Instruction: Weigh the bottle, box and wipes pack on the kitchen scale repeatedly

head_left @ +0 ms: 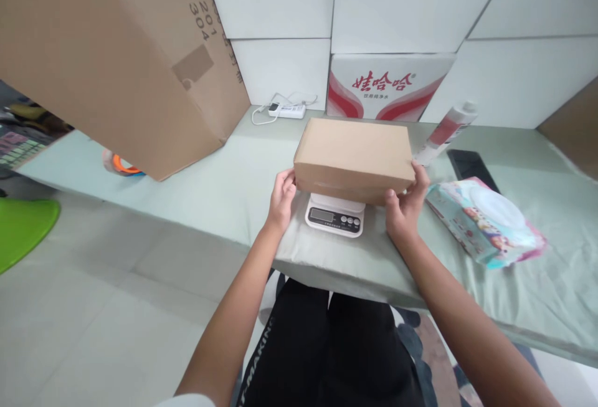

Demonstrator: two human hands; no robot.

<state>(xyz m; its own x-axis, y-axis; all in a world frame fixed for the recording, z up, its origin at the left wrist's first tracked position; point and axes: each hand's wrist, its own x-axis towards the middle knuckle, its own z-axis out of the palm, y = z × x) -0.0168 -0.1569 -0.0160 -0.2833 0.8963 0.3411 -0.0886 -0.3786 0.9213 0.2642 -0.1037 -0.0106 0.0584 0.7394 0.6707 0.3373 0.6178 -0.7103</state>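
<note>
A closed brown cardboard box (354, 151) sits on or just above a white digital kitchen scale (335, 215); I cannot tell whether it rests its weight there. The scale's dark display and round buttons show in front of the box, while its platform is mostly covered. At the box's left end, my left hand (281, 200) grips the side, its fingertips partly hidden behind the cardboard. My right hand (407, 204) holds the opposite end, with the thumb on the front face and the fingers around the corner.
A wet wipes pack (486, 220), a dark phone (471, 167) and a white-and-red bottle (446, 133) lie or stand to the right. A power strip (287, 110) is behind. At left are a large carton (154, 64) and orange tape (122, 165).
</note>
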